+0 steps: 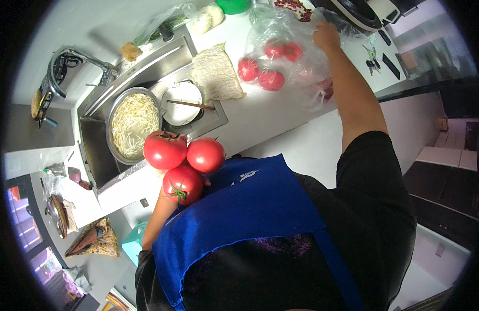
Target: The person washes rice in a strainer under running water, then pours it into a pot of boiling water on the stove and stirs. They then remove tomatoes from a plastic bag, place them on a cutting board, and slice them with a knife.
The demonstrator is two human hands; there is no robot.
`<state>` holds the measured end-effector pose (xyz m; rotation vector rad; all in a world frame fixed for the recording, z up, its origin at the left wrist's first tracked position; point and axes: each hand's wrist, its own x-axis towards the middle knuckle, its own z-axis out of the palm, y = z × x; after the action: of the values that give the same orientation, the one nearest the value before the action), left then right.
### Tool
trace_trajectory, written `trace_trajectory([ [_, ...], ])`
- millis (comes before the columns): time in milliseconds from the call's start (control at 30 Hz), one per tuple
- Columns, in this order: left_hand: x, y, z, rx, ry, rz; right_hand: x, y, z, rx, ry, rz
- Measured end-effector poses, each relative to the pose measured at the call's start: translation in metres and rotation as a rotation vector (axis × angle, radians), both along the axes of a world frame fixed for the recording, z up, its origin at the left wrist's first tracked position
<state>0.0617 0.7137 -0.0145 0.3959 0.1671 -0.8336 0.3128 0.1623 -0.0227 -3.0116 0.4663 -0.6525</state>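
Three large red tomatoes [184, 184] rest bunched in my left hand [162, 175], which is mostly hidden beneath them. They are held in front of the blue apron [239, 206], near the sink's front edge. My right hand [327, 37] is closed on the upper edge of a clear plastic bag [305, 74] at the counter's far right part. Several more tomatoes [271, 80] lie inside or under the thin plastic. Something dark red shows through the bag's lower right part.
In the steel sink [95, 147] stand a metal bowl of bean sprouts [132, 124] and white plates [181, 103] with chopsticks [191, 104]. A pale cloth [218, 74] overlaps the sink's rim. Keys [373, 62], a black appliance [358, 13] and a green container [233, 4] stand or lie farther off.
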Motion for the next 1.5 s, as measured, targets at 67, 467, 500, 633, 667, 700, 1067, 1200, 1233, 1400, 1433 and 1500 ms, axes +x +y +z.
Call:
trace_trajectory([
  [67,-0.005,0.005,-0.001,-0.015,0.008,0.033,0.016,-0.026,-0.009,-0.305,0.423,0.087],
  [467,-0.040,0.038,-0.004,-0.066,0.053,0.193,0.040,-0.067,0.048,0.958,0.040,-0.168],
  [500,-0.043,0.041,-0.005,-0.072,0.059,0.209,0.039,-0.062,0.053,1.139,0.030,-0.236],
  [633,-0.054,0.053,-0.007,-0.092,0.073,0.269,0.033,-0.046,0.075,0.959,-0.086,-0.184],
  [667,-0.057,0.057,-0.007,-0.099,0.075,0.285,0.030,-0.043,0.082,0.865,0.019,-0.169],
  [700,-0.059,0.060,-0.008,-0.106,0.080,0.294,0.029,-0.039,0.088,0.588,0.123,-0.148],
  [1067,-0.040,0.078,-0.001,-0.250,0.033,0.321,-0.144,0.206,0.134,0.299,0.308,1.089],
  [1200,-0.021,0.066,0.009,-0.316,0.011,0.272,-0.199,0.269,0.161,0.081,0.743,1.001],
  [1233,-0.018,0.063,0.013,-0.292,0.033,0.277,-0.202,0.280,0.166,0.064,0.728,0.891],
  [1400,-0.007,0.043,0.031,-0.334,0.016,0.151,-0.215,0.318,0.166,0.188,0.074,0.726],
  [1433,-0.005,0.039,0.033,-0.379,-0.011,0.108,-0.218,0.317,0.167,0.095,0.064,0.635],
  [1500,-0.005,0.033,0.035,-0.448,0.022,0.116,-0.225,0.306,0.171,-0.072,0.261,0.395],
])
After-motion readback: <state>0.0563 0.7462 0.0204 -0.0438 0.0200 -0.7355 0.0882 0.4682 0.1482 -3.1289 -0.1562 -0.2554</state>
